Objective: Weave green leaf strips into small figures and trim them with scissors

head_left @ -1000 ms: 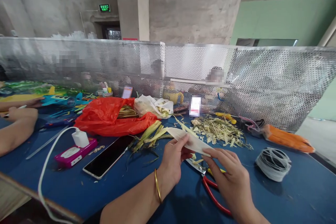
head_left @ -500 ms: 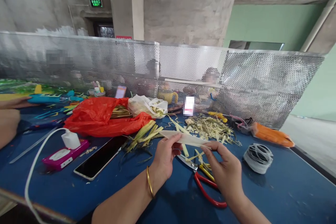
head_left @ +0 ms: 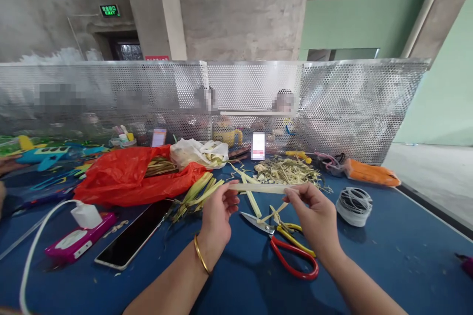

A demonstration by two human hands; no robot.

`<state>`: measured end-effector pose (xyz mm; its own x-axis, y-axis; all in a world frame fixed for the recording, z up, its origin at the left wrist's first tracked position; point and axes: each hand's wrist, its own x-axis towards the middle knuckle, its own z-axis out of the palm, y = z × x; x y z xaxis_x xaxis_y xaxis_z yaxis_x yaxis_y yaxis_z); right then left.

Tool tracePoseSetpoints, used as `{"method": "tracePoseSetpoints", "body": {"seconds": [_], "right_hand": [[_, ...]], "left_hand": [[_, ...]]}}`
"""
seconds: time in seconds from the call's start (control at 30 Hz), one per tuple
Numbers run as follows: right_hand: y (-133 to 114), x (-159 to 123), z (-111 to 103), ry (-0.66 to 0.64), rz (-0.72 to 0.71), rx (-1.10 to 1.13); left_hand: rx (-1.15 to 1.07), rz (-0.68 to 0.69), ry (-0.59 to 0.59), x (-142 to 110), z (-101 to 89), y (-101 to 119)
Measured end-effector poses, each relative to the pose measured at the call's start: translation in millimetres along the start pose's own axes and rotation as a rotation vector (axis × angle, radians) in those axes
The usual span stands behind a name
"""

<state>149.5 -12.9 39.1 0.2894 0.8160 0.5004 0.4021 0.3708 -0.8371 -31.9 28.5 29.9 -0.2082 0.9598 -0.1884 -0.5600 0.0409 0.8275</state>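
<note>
Pale strip (head_left: 262, 188) is stretched level above table (head_left: 399, 256), btwn both hands. L hand (head_left: 218, 211): thumb & index pinching strip's L end, other fingers curled. R hand (head_left: 314, 211): thumb & index pinching R end, other fingers folded. Below strip, red-handled scissors (head_left: 271, 230) lie just beside yellow-handled pliers (head_left: 295, 241); R wrist is near both handle ends. Working room: btwn forearms, also btwn R hand & wire roll (head_left: 354, 206). Limits: table's R edge beyond roll; scrap pile (head_left: 288, 171) behind strip, mesh screen (head_left: 258, 78) farther back; phone (head_left: 135, 236) L of L forearm
</note>
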Motion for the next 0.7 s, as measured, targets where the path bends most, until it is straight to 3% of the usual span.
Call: {"method": "tracePoseSetpoints", "body": {"seconds": [0.07, 0.13, 0.2, 0.27, 0.33, 0.4, 0.5, 0.6, 0.7], "right_hand": [[0, 3, -3, 0.016, -0.019, -0.019], [1, 4, -3, 0.004, -0.048, -0.04], [2, 3, -2, -0.044, -0.099, -0.067], [3, 1, 1, -0.126, -0.162, -0.085], [3, -3, 4, -0.192, -0.206, -0.1], [2, -7, 6, -0.232, -0.221, -0.108], [0, -8, 7, -0.264, -0.231, -0.059], [-1, -7, 8, -0.224, -0.256, 0.034], [0, -7, 10, -0.172, -0.159, 0.068]], "left_hand": [[0.123, 0.207, 0.106, 4, -3.1, 2], [0.337, 0.626, 0.15, 2, -5.0, 3], [0.619, 1.063, 0.012, -4, -4.8, 4], [0.886, 1.277, -0.239, -11, -3.0, 3], [1.056, 1.257, -0.393, -16, -1.1, 1], [1.125, 1.129, -0.469, -16, 0.0, -2], [1.104, 0.943, -0.506, -13, 0.3, -3], [1.065, 0.859, -0.515, -14, 0.7, -2], [1.035, 0.792, -0.529, -18, 1.2, -2]]}}
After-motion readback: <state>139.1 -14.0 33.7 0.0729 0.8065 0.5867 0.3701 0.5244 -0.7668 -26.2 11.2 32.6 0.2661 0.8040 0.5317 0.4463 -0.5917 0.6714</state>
